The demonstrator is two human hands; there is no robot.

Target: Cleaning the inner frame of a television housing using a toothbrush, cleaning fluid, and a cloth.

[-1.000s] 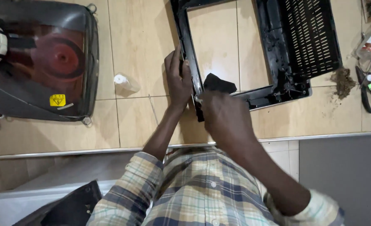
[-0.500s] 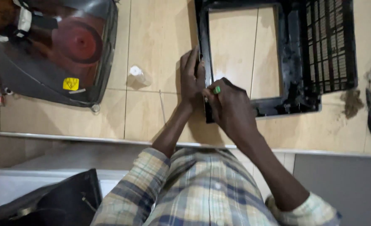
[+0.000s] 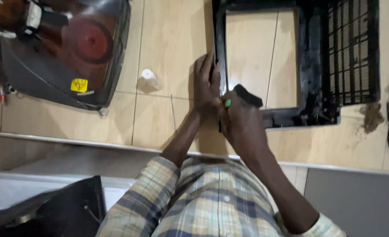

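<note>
Left hand (image 3: 205,85) flat on frame (image 3: 307,66) edge at nine o'clock, steadying it; right hand (image 3: 240,120) fisted round green-tipped tool (image 3: 228,103).

the black tool head (image 3: 248,95) is now shown beyond the right hand (image 3: 240,123) at centre frame; half a second ago it was covered.

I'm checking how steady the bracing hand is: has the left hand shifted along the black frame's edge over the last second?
No. The left hand still lies flat against the left edge of the black frame, at the same stretch above its lower corner; only the camera moved.
</note>
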